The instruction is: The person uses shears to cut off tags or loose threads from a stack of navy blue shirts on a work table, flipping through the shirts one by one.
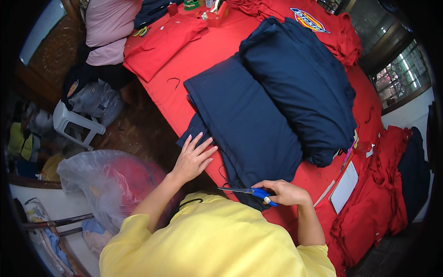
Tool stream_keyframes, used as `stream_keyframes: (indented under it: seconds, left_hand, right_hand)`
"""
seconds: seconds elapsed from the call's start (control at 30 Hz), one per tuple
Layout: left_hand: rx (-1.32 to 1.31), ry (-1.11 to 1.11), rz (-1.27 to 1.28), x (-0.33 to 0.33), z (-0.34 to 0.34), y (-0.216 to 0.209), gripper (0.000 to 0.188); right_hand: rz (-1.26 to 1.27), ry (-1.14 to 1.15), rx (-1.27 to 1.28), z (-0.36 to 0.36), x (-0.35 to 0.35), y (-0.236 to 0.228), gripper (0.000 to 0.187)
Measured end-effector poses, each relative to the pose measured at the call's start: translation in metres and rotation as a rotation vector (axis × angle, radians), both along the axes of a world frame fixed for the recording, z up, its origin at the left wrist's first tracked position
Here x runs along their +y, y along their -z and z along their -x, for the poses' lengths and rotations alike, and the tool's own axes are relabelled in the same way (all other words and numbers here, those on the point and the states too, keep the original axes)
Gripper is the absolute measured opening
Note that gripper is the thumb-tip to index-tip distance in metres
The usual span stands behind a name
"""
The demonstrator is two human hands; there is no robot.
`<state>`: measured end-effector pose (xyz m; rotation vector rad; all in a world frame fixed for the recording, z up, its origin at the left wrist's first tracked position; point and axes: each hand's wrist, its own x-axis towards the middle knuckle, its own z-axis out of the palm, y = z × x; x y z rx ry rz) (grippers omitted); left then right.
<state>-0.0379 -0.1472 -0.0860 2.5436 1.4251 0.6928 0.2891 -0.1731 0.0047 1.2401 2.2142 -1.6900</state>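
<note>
Left hand: The left hand [191, 158] is open, palm down with fingers spread, its fingertips on the near left edge of the folded navy cloth [251, 117].
Right hand: The right hand [287, 193] is closed around the blue handles of the scissors [264, 193].
Scissors: They lie low over the near end of the folded navy cloth, blades pointing left, just in front of the yellow shirt [217, 240]; the blades seem to be together, though they are small in this view.
Navy cloth: It lies flat on the red-covered table [184, 69], against a thicker navy bundle [297, 87] on its right.
Right side of table: A white card [344, 188] lies beside rumpled red clothes [376, 198].
Far end: A folded red garment [161, 46] lies near a pair of yellow-handled scissors [141, 32]; a person in pink [110, 23] stands at the far left.
Floor: A clear plastic bag [87, 177] with something red inside sits left of the left forearm, and a white stool [69, 122] stands beyond it.
</note>
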Motion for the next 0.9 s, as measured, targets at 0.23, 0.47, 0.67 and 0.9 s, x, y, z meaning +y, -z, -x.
stream_keyframes:
  seconds: [0.23,0.47,0.67,0.9]
  left_hand:
    - [-0.237,-0.056,-0.150,-0.009,-0.005,-0.003,0.012]
    - [-0.401,0.090,-0.160,-0.007,-0.028,-0.014,0.013]
    - [-0.331,0.034,0.042,-0.027,-0.039,-0.016,0.021]
    - [-0.408,-0.137,0.247,-0.022,-0.060,-0.012,0.025]
  right_hand:
    - [0.015,-0.126,-0.073,0.009,0.016,-0.011,0.051]
    - [-0.276,0.149,0.346,0.012,0.050,-0.032,0.045]
    - [-1.341,1.405,0.334,-0.189,0.133,-0.074,0.044]
    - [-1.292,1.290,-0.154,-0.241,0.088,0.058,0.053]
